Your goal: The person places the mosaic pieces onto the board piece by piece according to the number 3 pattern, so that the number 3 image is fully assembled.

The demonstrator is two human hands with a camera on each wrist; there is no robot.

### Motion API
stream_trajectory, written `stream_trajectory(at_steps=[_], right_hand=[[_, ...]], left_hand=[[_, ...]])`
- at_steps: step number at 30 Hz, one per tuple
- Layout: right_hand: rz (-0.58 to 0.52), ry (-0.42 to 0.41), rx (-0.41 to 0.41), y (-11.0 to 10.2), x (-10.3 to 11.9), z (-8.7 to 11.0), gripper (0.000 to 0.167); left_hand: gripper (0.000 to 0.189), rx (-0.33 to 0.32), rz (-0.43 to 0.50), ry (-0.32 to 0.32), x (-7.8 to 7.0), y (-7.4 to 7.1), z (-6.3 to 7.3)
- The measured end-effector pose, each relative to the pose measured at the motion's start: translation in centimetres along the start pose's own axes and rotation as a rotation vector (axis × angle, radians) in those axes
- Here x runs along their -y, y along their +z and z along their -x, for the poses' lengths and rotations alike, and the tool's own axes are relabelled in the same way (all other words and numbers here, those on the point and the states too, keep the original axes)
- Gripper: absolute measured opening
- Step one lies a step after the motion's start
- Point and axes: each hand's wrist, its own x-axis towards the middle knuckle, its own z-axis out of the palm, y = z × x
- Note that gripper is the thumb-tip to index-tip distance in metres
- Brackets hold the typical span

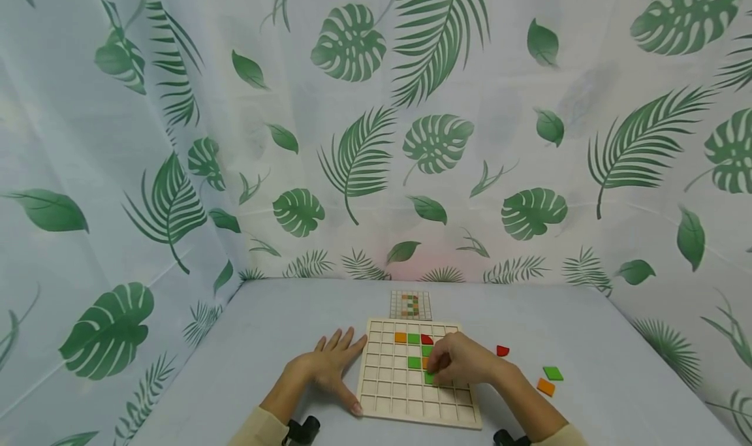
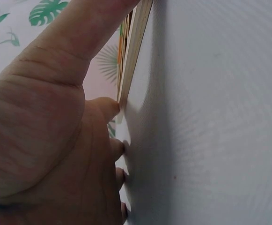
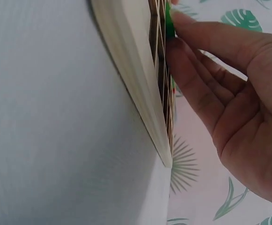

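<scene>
A wooden grid board (image 1: pixel 388 394) lies on the table, holding several orange and green square tiles and a red rounded tile (image 1: pixel 427 339) in its cells. My left hand (image 1: pixel 331 364) is spread flat at the board's left side, thumb and index fingertip right at its edge. Over the right half of the board, my right hand (image 1: pixel 464 360) pinches a green tile (image 3: pixel 169 22) between thumb and fingers, down at the grid. The right hand hides some cells in the head view. From the left wrist, the wooden board's side edge (image 2: pixel 135 51) shows beside the thumb.
Right of the board lie a loose red piece (image 1: pixel 502 350), a green tile (image 1: pixel 553 373) and an orange tile (image 1: pixel 546 386). Behind the board is a small card (image 1: pixel 395 305) printed with a coloured grid pattern. A leaf-patterned curtain (image 1: pixel 376 250) closes off the back and sides.
</scene>
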Motion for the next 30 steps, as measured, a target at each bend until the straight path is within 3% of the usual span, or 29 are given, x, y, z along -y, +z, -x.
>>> stream_trajectory(at_steps=[13, 16, 18, 21, 23, 27, 30], right_hand=[[0.085, -0.049, -0.018, 0.3, 0.2, -0.2, 0.014], [0.122, -0.039, -0.088, -0.9, -0.3, 0.4, 0.007], [0.164, 0.007, -0.189, -2.3, -0.9, 1.1, 0.004], [0.219, 0.147, -0.356, -4.5, -2.1, 2.7, 0.008], [0.235, 0.259, -0.408, -5.7, -3.0, 3.9, 0.013], [0.249, 0.453, -0.353, -6.8, -4.4, 5.6, 0.024], [0.244, 0.514, -0.306, -6.8, -5.4, 6.1, 0.025]], left_hand=[[0.137, -0.003, 0.015, 0.005, -0.1, -0.2, 0.4], [0.136, -0.001, 0.018, 0.015, -0.2, -0.2, 0.4], [0.136, -0.001, 0.012, 0.019, -0.3, -0.2, 0.3], [0.136, -0.003, 0.001, 0.015, -0.3, -0.4, 0.3], [0.136, -0.003, -0.003, 0.010, -0.3, -0.5, 0.4], [0.136, 0.003, 0.004, 0.005, -0.3, -0.5, 0.4], [0.135, 0.009, 0.016, 0.003, -0.2, -0.4, 0.4]])
